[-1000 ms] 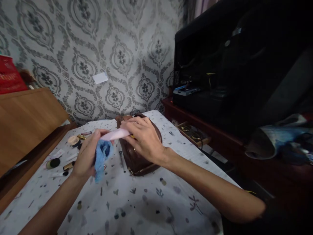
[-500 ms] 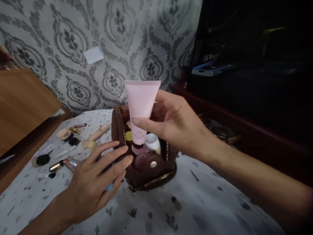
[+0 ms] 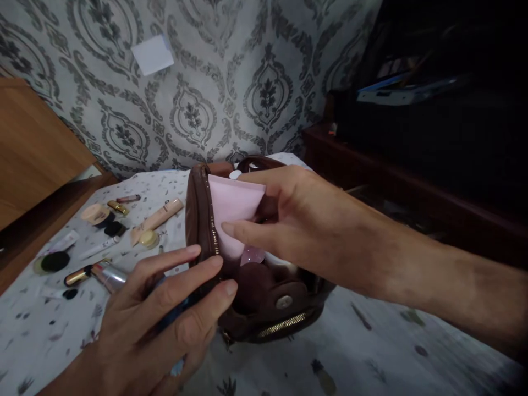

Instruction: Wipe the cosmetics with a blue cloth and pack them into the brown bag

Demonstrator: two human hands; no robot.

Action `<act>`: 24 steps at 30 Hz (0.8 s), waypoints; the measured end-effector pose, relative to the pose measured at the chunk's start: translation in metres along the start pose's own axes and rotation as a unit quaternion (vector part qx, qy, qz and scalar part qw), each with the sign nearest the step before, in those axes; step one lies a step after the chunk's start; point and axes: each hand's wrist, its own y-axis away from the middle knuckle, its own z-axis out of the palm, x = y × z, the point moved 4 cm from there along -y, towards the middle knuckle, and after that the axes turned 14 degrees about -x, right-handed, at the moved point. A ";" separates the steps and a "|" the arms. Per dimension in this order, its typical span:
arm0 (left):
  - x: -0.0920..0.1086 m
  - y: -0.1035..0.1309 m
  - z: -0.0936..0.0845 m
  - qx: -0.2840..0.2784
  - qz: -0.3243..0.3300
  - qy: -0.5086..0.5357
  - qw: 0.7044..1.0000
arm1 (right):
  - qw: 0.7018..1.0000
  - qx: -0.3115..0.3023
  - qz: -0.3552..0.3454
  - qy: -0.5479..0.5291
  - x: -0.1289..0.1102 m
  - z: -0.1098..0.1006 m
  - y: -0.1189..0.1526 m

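My right hand [image 3: 305, 220] grips a pale pink squeeze tube [image 3: 235, 201] between thumb and fingers. Most of the tube sits inside an unzipped brown bag [image 3: 198, 209], tilted against its left wall, with the flat crimped end up; its lower end is hidden. My left hand [image 3: 169, 308] lies with spread fingers against the bag's near left rim, fingertips touching it; its thumb is out of sight. Something blue shows beneath that hand, too covered to name. Within the bag a glittery pink item [image 3: 252, 256] shows beside the tube. A round metal snap [image 3: 284, 301] marks the bag's front flap.
Cosmetics lie left of the bag on the patterned cloth [image 3: 346, 363]: a beige tube [image 3: 159, 220], a round jar [image 3: 97, 214], a silver tube [image 3: 109, 276] and several small items. A wooden panel [image 3: 37, 148] stands left, a patterned wall behind, dark furniture [image 3: 330, 159] right.
My right hand has lowered the pink tube from above the bag down into it, tilting it leftward. My left hand stays at the rim. The view has shifted slightly.
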 end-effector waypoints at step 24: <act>-0.002 0.004 0.003 0.036 -0.035 0.044 0.998 | 0.981 -0.135 0.048 0.129 0.003 0.002 -0.023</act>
